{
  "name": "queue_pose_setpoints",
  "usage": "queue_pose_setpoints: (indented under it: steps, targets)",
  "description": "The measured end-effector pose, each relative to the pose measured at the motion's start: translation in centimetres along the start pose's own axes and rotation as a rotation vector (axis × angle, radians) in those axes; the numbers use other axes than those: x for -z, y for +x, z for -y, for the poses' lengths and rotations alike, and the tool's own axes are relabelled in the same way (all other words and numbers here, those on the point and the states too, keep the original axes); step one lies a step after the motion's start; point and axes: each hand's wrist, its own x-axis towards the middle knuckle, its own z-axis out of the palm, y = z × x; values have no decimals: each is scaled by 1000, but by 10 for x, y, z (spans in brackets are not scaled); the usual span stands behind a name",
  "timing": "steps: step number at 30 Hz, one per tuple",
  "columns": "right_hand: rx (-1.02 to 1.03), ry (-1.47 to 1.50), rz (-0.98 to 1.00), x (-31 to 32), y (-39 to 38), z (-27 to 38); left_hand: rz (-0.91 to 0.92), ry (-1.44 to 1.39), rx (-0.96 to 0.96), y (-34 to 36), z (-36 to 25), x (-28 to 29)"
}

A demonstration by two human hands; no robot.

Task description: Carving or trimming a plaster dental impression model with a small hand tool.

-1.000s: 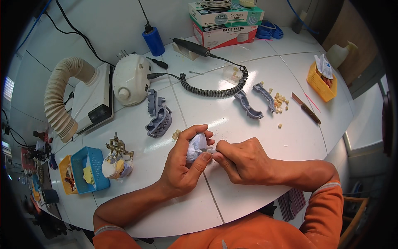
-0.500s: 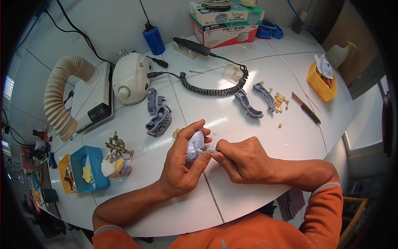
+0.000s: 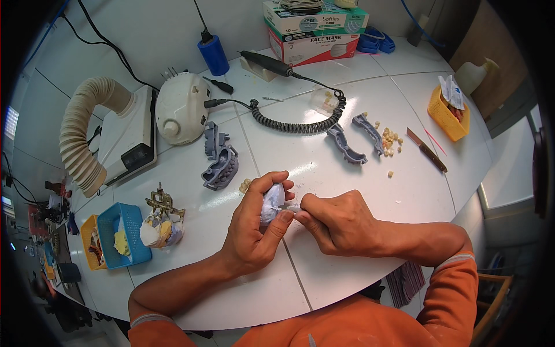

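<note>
My left hand (image 3: pixel 251 234) is wrapped round a pale lavender plaster dental cast (image 3: pixel 270 205), fingers behind it and thumb along its near side. In my right hand (image 3: pixel 345 224), thumb and bent forefinger pinch a small slim grey tool (image 3: pixel 294 210), whose tip meets the cast beside my left thumb. My right fist hides most of the tool, so its exact kind does not show. Pale crumbs lie on the white table around the cast. Beyond my left fingers sits a small cluster of yellowish teeth (image 3: pixel 245 185).
Grey dental moulds (image 3: pixel 221 169) stand ahead left, more (image 3: pixel 347 146) ahead right beside loose artificial teeth (image 3: pixel 391 140). A wooden-handled knife (image 3: pixel 433 157) lies right. A corded handpiece (image 3: pixel 267 63) rests behind. Left are a brass articulator (image 3: pixel 165 203), blue basket (image 3: pixel 124 237) and ribbed hose (image 3: pixel 81 139).
My left fingertips have dipped slightly toward me and the cast has tilted a little with them. My right hand keeps nearly the same place and grip.
</note>
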Motion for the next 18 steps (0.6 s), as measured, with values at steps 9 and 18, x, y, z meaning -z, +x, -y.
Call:
queue_pose_setpoints:
  steps: [9, 18]
  targets:
    - [-20, 0, -37, -1, 1, 2, -17, 45, 2, 0, -2, 1]
    - [3, 15, -4, 1, 0, 0, -19, 55, -35, 1, 0, 1]
